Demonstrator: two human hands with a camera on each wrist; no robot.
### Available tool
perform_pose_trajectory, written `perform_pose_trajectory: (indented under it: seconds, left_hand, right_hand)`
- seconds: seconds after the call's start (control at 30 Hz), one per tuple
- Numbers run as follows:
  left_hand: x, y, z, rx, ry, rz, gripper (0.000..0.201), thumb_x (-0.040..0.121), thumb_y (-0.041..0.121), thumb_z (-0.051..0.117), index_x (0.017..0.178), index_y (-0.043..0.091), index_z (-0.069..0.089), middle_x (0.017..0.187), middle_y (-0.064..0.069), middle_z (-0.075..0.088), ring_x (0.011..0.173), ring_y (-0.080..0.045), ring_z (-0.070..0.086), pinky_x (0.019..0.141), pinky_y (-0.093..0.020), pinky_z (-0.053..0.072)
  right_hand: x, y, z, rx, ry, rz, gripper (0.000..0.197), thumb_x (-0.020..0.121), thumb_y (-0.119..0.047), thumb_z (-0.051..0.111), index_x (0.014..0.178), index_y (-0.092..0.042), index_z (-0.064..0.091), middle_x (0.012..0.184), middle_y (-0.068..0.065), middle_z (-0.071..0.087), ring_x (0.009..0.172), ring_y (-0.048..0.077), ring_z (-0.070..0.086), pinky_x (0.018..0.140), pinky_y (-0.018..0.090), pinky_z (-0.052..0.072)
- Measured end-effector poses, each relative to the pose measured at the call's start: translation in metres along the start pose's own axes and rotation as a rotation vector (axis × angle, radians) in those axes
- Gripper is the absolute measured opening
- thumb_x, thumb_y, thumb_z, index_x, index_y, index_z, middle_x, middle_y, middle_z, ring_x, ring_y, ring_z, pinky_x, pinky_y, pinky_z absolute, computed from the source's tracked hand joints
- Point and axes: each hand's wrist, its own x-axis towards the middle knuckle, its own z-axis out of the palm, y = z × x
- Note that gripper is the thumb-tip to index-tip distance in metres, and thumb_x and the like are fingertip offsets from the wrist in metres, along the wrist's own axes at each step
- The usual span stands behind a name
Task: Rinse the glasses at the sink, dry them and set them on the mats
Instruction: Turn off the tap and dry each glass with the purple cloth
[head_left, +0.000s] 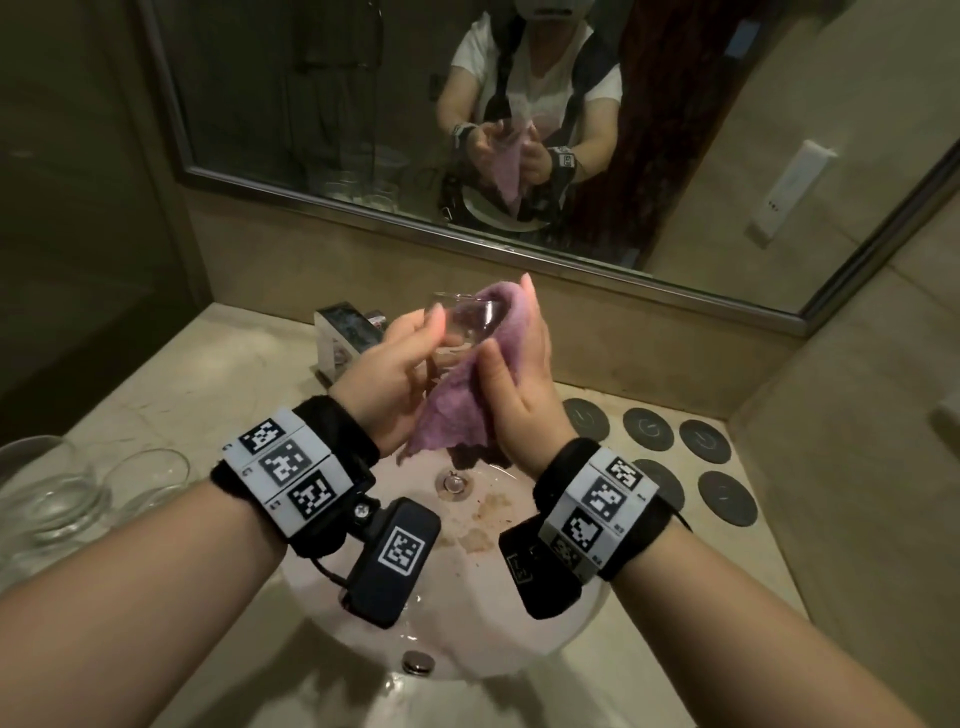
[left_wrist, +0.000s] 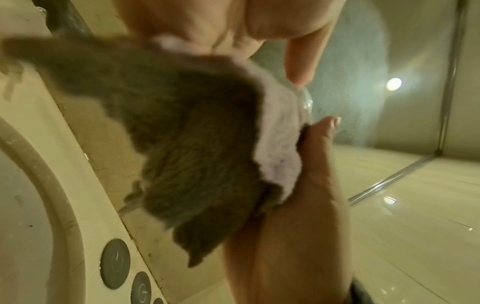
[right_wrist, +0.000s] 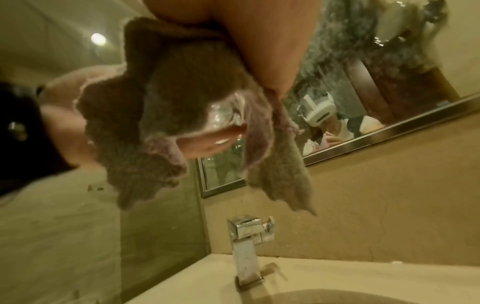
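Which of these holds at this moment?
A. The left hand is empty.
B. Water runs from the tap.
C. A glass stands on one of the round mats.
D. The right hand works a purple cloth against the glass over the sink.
D: the right hand wraps the purple cloth around the glass, which the left hand grips over the sink; the mats are bare and the tap is dry.

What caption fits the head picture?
Left hand holds a glass over the sink while right hand dries it with a purple cloth.
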Motion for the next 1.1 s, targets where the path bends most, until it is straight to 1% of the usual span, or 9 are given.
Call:
perform_pose_trajectory:
  seconds: [0.1,0.17,0.27,0.37,0.47,0.67,0.8,0.93,1.1]
  left_hand:
    - [-0.004,0.002,0.004,-0.029,-0.04,-0.025,0.059,0.089,0.052,0.036,0.128,0.01,0.049,0.114,-0.017,0.062,0.102,-0.024,0.064,0.078,-0.034,0.056]
    - [-0.007,0.002,0.006,-0.023,-0.125,-0.027,0.064,0.074,0.058,0.052,0.114,0.009,0.061,0.101,-0.015,0.067,0.094,-0.023,0.068,0.074,-0.032,0.057]
    - [-0.006,0.003,0.001,-0.013,-0.16,-0.034,0.095,0.052,0.057,0.081,0.125,0.002,0.053,0.111,-0.021,0.064,0.102,-0.029,0.065,0.079,-0.036,0.056]
    - [-0.001,0.003,-0.001,-0.047,-0.148,-0.063,0.093,0.067,0.053,0.071,0.138,0.002,0.038,0.135,-0.027,0.048,0.121,-0.035,0.053,0.094,-0.044,0.05]
    - [0.003,-0.001,-0.005,-0.069,-0.131,-0.094,0.078,0.076,0.052,0.058,0.14,0.013,0.038,0.138,-0.024,0.046,0.121,-0.033,0.053,0.096,-0.046,0.048]
    - [0.003,-0.007,-0.002,0.001,0.088,0.007,0.05,0.094,0.047,0.041,0.128,0.011,0.043,0.089,-0.007,0.066,0.088,-0.017,0.067,0.077,-0.035,0.055]
    - [0.005,0.0,-0.004,0.01,0.007,-0.031,0.065,0.091,0.061,0.028,0.125,0.009,0.047,0.092,-0.012,0.069,0.089,-0.022,0.07,0.075,-0.037,0.058]
    - [0.011,0.008,-0.011,0.073,-0.21,-0.13,0.104,0.061,0.062,0.074,0.141,0.011,0.032,0.136,-0.023,0.048,0.12,-0.035,0.054,0.091,-0.044,0.051]
    - [0.021,0.018,-0.001,0.097,-0.056,-0.058,0.104,0.056,0.055,0.079,0.138,0.009,0.033,0.129,-0.021,0.052,0.106,-0.028,0.065,0.079,-0.036,0.056]
  right_hand:
    - [-0.005,-0.007,-0.003,-0.067,0.018,-0.03,0.071,0.078,-0.062,0.048,0.139,-0.048,0.013,0.149,0.002,0.026,0.138,0.019,0.028,0.114,0.048,0.026]
    - [0.0,-0.01,-0.007,-0.043,-0.002,-0.074,0.068,0.074,-0.063,0.054,0.132,-0.05,0.021,0.142,0.004,0.035,0.133,0.023,0.037,0.109,0.049,0.036]
    - [0.008,-0.006,-0.011,0.048,-0.03,-0.046,0.086,0.066,-0.082,0.05,0.135,-0.039,0.023,0.138,0.002,0.041,0.122,0.014,0.047,0.101,0.025,0.043]
    - [0.01,0.002,-0.007,0.056,-0.013,-0.005,0.114,0.059,-0.092,0.037,0.147,-0.022,0.018,0.139,-0.003,0.039,0.121,0.003,0.044,0.096,0.005,0.035]
    - [0.008,0.005,-0.001,0.055,0.052,-0.011,0.102,0.073,-0.08,0.043,0.149,-0.018,0.016,0.147,0.01,0.035,0.134,0.017,0.037,0.113,0.03,0.029]
    - [0.002,0.0,0.001,-0.125,0.032,-0.069,0.085,0.085,-0.056,0.042,0.148,-0.022,-0.004,0.156,0.01,0.016,0.14,0.009,0.015,0.108,0.009,0.007]
    - [0.007,-0.002,-0.003,-0.065,-0.06,-0.054,0.097,0.078,-0.062,0.044,0.149,-0.021,-0.007,0.15,0.0,0.029,0.136,0.01,0.028,0.108,0.016,0.021]
    - [0.025,-0.001,-0.007,0.094,-0.085,-0.111,0.094,0.079,-0.075,0.044,0.137,-0.002,0.032,0.126,0.007,0.05,0.116,0.019,0.052,0.102,0.043,0.043]
    - [0.033,-0.002,-0.005,0.123,0.053,-0.116,0.088,0.085,-0.071,0.038,0.13,0.005,0.037,0.127,0.022,0.049,0.119,0.031,0.048,0.105,0.05,0.037]
